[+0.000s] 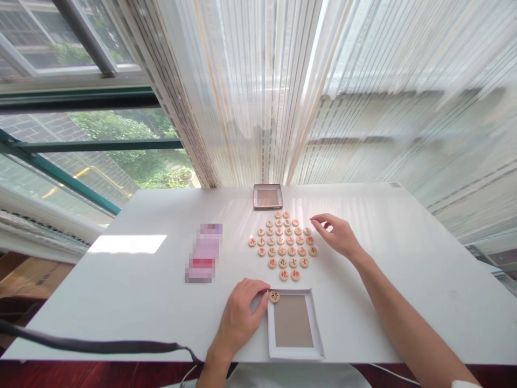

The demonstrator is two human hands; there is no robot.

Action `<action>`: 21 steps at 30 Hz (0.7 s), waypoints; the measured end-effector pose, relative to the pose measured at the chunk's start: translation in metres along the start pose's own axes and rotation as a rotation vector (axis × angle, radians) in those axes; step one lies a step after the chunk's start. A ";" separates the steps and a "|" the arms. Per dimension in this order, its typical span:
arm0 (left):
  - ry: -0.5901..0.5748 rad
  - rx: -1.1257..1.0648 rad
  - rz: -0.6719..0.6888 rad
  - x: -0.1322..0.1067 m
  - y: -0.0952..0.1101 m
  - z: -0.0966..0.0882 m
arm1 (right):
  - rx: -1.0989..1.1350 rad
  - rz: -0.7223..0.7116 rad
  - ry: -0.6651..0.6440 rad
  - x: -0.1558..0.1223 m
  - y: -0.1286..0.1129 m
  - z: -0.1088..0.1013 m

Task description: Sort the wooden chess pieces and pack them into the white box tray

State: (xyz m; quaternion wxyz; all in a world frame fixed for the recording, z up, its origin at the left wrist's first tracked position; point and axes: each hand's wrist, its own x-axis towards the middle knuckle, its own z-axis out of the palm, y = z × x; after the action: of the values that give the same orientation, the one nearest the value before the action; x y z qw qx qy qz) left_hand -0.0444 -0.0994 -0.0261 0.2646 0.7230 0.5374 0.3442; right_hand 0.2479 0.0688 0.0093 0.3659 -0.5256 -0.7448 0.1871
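Several round wooden Chinese chess pieces (pixel 283 243) lie face up in a cluster on the white table (pixel 383 280). My left hand (pixel 241 315) pinches one chess piece (pixel 274 296) at the top left corner of a shallow white box (pixel 293 324) near the table's front edge. My right hand (pixel 338 235) hovers at the right side of the cluster, fingers curled and apart, holding nothing, its fingertips close to the top right pieces.
A small brown box lid (pixel 267 196) lies at the far side of the table by the striped curtain (pixel 307 91). A pink blurred packet (pixel 204 252) lies left of the pieces. A dark cable (pixel 97 345) runs along the front left edge. A window (pixel 81 108) is at left.
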 end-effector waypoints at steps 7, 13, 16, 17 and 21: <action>0.008 -0.005 0.011 -0.001 -0.001 0.001 | 0.012 -0.069 -0.089 0.008 -0.014 0.007; 0.020 -0.003 0.017 -0.001 -0.001 0.001 | 0.027 -0.165 -0.195 0.001 -0.029 0.020; 0.026 0.000 0.022 0.000 -0.001 0.001 | 0.023 -0.255 -0.263 -0.003 -0.039 0.026; 0.025 0.002 0.024 0.000 -0.001 0.001 | 0.018 -0.294 -0.288 -0.003 -0.042 0.028; 0.022 0.008 0.026 0.000 -0.002 0.001 | -0.009 -0.403 -0.366 -0.004 -0.051 0.036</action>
State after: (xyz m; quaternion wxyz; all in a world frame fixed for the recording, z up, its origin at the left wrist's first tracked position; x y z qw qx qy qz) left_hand -0.0449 -0.0990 -0.0281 0.2511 0.7271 0.5324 0.3533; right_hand 0.1891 0.0496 0.0173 0.2528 -0.3259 -0.8889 0.1993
